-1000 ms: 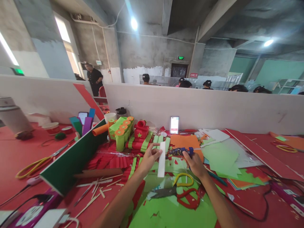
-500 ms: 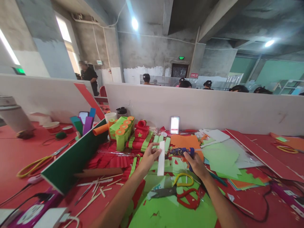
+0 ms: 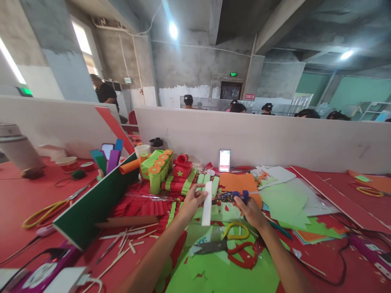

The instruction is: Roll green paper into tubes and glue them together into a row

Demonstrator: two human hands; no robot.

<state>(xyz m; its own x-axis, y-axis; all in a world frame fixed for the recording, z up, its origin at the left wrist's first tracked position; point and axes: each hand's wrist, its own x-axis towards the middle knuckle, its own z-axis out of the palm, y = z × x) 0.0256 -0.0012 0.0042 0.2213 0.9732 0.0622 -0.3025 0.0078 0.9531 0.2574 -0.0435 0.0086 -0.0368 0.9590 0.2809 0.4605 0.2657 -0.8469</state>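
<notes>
Between the fingers of my left hand (image 3: pixel 193 202) is a narrow white strip (image 3: pixel 207 205), held upright over the craft pieces. My right hand (image 3: pixel 252 211) grips a dark blue glue gun (image 3: pixel 230 196), its nozzle pointing left and close to the strip's right edge. Whether the nozzle touches the strip I cannot tell. Below both hands, scissors (image 3: pixel 220 246) with one yellow and one red handle lie on a green sheet (image 3: pixel 226 274). Pale green rolls (image 3: pixel 215 185) lie just behind the strip.
A red and green paper model (image 3: pixel 180 175) and a green one with orange discs (image 3: pixel 159 167) stand at the back left. A dark green board (image 3: pixel 97 199) rises on the left. Paper sheets (image 3: pixel 284 203) are piled right. Thin sticks (image 3: pixel 124 248) lie front left; a phone (image 3: pixel 225 160) leans behind.
My right hand has brought the glue gun slightly left and a little lower, closer to the white strip. My left hand stays nearly still. A person in the background has moved left.
</notes>
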